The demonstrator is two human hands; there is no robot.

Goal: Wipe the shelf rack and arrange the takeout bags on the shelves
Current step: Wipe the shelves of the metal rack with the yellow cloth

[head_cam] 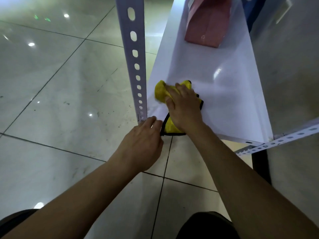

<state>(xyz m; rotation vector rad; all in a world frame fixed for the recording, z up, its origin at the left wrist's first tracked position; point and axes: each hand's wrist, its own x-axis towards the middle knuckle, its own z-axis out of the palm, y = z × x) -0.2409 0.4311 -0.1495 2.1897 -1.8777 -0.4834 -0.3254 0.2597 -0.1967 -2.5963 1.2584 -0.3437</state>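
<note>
A low white shelf [229,94] of the rack runs away from me at the right. On its near end lies a yellow cloth with black trim [161,91]. My right hand [183,107] lies on the cloth with its fingers curled over the bunched fabric. At the shelf's near left corner my left hand [142,142] reaches in with curled fingers beside the cloth's hanging edge; whether it holds the corner or the cloth is hidden. Farther back on the shelf stands a pink takeout bag [208,23].
A white perforated upright post [134,54] rises at the shelf's left front corner. A perforated rail [283,139] crosses at the right. Glossy tiled floor [57,87] spreads to the left. A grey wall [291,69] borders the shelf on the right.
</note>
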